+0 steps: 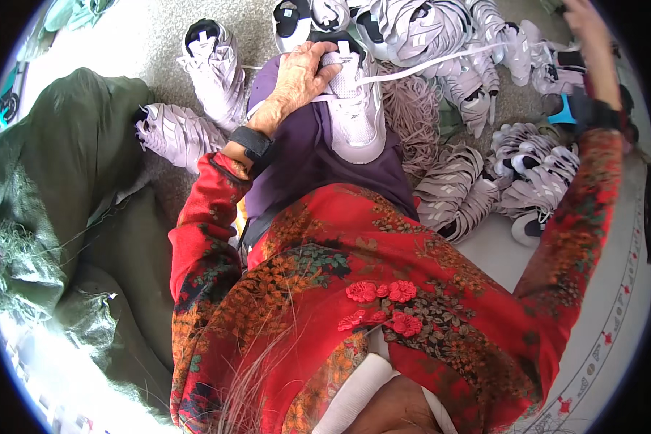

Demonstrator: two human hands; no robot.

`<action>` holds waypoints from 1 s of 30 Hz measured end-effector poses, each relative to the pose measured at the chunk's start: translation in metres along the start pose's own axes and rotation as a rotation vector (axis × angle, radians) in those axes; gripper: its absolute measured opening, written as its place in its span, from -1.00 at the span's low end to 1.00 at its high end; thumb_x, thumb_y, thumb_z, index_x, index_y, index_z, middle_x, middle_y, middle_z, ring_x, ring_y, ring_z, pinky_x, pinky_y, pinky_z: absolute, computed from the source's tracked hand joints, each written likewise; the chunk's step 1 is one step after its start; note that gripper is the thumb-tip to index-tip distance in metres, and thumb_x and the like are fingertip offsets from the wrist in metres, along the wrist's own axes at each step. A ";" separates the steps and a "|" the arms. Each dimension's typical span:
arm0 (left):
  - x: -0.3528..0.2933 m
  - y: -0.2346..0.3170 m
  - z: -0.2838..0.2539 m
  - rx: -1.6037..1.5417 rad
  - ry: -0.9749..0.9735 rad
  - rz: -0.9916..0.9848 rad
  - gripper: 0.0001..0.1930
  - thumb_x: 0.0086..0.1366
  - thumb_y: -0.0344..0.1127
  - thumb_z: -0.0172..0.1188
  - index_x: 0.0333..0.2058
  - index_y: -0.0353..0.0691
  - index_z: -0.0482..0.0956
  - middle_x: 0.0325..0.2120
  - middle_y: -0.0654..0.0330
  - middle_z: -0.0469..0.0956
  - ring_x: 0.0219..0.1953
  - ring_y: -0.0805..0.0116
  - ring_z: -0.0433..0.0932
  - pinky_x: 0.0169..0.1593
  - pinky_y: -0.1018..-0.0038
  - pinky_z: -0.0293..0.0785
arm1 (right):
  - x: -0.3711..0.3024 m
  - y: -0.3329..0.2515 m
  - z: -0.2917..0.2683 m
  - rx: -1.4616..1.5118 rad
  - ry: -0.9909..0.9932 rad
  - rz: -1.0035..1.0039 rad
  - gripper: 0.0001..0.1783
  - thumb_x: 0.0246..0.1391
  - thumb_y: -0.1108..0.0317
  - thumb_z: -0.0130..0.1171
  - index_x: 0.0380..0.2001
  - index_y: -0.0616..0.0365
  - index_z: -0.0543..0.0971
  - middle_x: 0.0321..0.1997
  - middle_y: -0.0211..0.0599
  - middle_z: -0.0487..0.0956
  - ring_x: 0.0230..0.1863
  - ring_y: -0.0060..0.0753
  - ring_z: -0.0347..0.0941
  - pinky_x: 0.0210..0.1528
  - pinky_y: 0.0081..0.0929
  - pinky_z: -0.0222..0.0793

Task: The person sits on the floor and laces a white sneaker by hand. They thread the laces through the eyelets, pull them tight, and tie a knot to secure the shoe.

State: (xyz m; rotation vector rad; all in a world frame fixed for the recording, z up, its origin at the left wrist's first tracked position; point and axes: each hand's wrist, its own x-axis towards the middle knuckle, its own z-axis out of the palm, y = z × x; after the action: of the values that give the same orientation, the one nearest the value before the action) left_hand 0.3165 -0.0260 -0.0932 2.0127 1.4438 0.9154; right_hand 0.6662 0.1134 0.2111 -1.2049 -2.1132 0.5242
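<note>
A pale lilac-white sneaker [356,119] rests on my lap, its toe toward me. My left hand [305,76] grips it near the tongue, fingers bent over the upper beside the dark collar opening. From the eyelets a flat white shoelace [434,65] stretches taut to the right and slightly upward. My right hand [589,32] is raised at the far upper right, partly cut off by the picture's edge. Its fingertips are hidden there, and I cannot make out whether the lace's end reaches them.
Several sneakers wound in laces [220,79] lie left of my lap and along the back. On the right sit a tangled heap of pale laces [412,119] and more lace-wrapped shoes [452,188]. Dark green cloth [72,166] bulges at the left.
</note>
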 end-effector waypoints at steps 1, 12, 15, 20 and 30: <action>-0.001 -0.004 0.002 -0.004 0.012 -0.005 -0.59 0.14 -0.06 0.16 -0.07 -0.10 0.45 -0.27 0.11 0.48 -0.12 0.11 0.44 -0.03 0.18 0.22 | -0.016 -0.030 0.052 0.157 -0.016 0.274 -0.80 0.03 0.39 0.09 -0.26 0.19 0.40 -0.36 -0.12 0.50 -0.59 -0.48 0.26 -0.61 -0.53 0.23; -0.011 -0.001 -0.005 0.075 0.091 0.060 -0.68 0.08 -0.19 0.23 -0.21 -0.18 0.46 -0.42 0.15 0.49 -0.27 0.19 0.45 -0.11 0.26 0.29 | -0.123 -0.009 0.282 -0.209 -0.393 -0.566 -0.91 0.01 0.35 0.03 -0.50 0.10 0.46 -0.37 -0.34 0.36 -0.20 -0.27 0.32 -0.13 -0.33 0.17; -0.009 0.002 -0.005 0.097 0.073 -0.001 -0.69 0.06 -0.20 0.24 -0.22 -0.16 0.48 -0.44 0.20 0.48 -0.37 0.20 0.44 -0.18 0.30 0.31 | -0.129 -0.004 0.268 -0.336 -0.432 -0.520 -0.93 -0.01 0.36 0.04 -0.50 0.09 0.46 -0.36 -0.34 0.36 -0.17 -0.30 0.31 -0.10 -0.33 0.12; -0.006 0.011 0.003 0.016 0.176 -0.055 -0.65 0.04 -0.23 0.27 -0.19 -0.20 0.48 -0.42 0.14 0.47 -0.32 0.17 0.46 -0.17 0.31 0.37 | -0.140 -0.004 0.265 -0.331 -0.377 -0.347 -0.94 -0.07 0.37 0.08 -0.50 0.09 0.47 -0.31 -0.35 0.39 -0.09 -0.29 0.32 -0.04 -0.34 0.10; -0.033 0.025 -0.011 0.067 0.135 0.080 -0.83 -0.04 -0.30 0.32 -0.42 -0.16 0.61 -0.33 0.17 0.42 -0.19 0.19 0.40 -0.14 0.33 0.34 | -0.141 0.020 0.291 0.034 -0.360 -0.249 -0.86 -0.14 0.29 0.22 -0.57 0.13 0.57 -0.36 -0.43 0.52 0.08 -0.28 0.26 0.12 -0.37 0.14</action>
State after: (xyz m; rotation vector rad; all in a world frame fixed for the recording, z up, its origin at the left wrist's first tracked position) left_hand 0.3169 -0.0649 -0.0760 2.1056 1.4925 1.0682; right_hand 0.5277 -0.0058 -0.0560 -0.8576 -2.5012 0.6999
